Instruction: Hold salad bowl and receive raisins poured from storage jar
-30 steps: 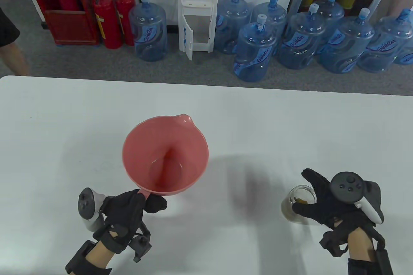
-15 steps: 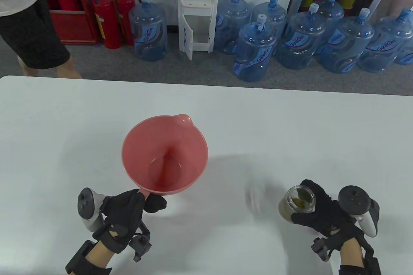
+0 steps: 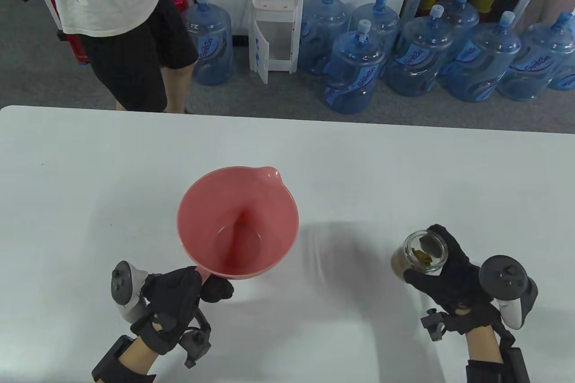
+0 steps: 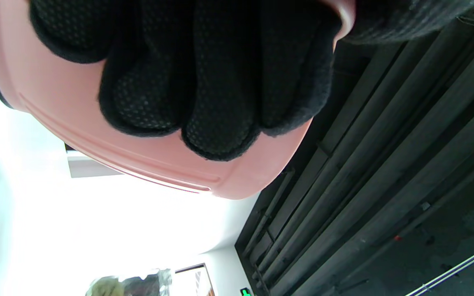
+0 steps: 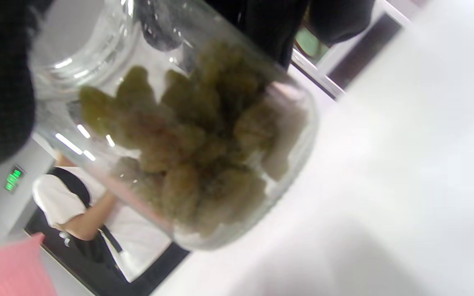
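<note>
A pink salad bowl (image 3: pixel 238 221) with a spout at its far rim is held above the table at centre left. My left hand (image 3: pixel 197 286) grips its handle at the near rim; in the left wrist view my gloved fingers (image 4: pixel 204 82) wrap against the bowl's pink wall (image 4: pixel 76 123). The bowl is empty. My right hand (image 3: pixel 442 277) grips an open glass storage jar (image 3: pixel 420 253), lifted off the table at the right. Greenish raisins (image 5: pixel 196 152) fill its lower part in the right wrist view. The jar is well to the right of the bowl.
The white table (image 3: pixel 404 167) spans the view. A person in a white shirt and black shorts (image 3: pixel 121 19) stands beyond its far left edge. Water jugs (image 3: pixel 355 73), a dispenser (image 3: pixel 274 10) and a fire extinguisher stand on the floor behind.
My right hand has lifted the jar and moved it up and away from me. The bowl has shifted slightly right. A person has walked in behind the table from the left.
</note>
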{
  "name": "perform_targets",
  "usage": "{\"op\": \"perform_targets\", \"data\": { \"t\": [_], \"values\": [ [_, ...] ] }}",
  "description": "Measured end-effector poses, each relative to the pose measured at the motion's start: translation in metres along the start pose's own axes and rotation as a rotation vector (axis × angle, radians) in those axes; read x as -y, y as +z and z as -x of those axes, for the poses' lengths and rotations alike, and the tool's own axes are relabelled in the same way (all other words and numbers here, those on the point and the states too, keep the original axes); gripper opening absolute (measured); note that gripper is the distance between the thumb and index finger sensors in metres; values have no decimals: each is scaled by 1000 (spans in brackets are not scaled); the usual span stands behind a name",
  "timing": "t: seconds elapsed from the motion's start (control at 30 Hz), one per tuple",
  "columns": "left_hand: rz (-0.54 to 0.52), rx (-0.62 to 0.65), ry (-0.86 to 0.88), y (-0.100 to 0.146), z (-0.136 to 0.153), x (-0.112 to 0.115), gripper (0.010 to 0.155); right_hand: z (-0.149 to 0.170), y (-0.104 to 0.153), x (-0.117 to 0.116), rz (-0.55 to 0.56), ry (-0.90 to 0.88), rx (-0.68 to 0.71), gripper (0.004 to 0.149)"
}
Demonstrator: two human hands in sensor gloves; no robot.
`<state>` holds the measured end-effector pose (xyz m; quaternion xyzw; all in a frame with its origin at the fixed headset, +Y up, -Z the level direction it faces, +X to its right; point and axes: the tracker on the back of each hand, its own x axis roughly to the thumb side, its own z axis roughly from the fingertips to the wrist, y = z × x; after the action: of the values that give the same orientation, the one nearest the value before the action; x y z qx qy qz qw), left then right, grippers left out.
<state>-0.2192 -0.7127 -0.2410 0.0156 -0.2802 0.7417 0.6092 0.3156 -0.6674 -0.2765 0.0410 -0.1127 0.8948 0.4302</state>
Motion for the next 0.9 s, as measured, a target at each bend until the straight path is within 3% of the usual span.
{"op": "perform_targets", "data": {
  "t": [0.2,0.4,0.9],
  "values": [
    [26,-21,102,0,4,6,46,-74,-15,1,127,89,154,105],
    [34,-29,92,0,5,9,46,-147,-24,-20,191,352,368,105],
    [66,-57,108,1,10,17,46,-230,-33,-93,81,591,646,103]
  ]
}}
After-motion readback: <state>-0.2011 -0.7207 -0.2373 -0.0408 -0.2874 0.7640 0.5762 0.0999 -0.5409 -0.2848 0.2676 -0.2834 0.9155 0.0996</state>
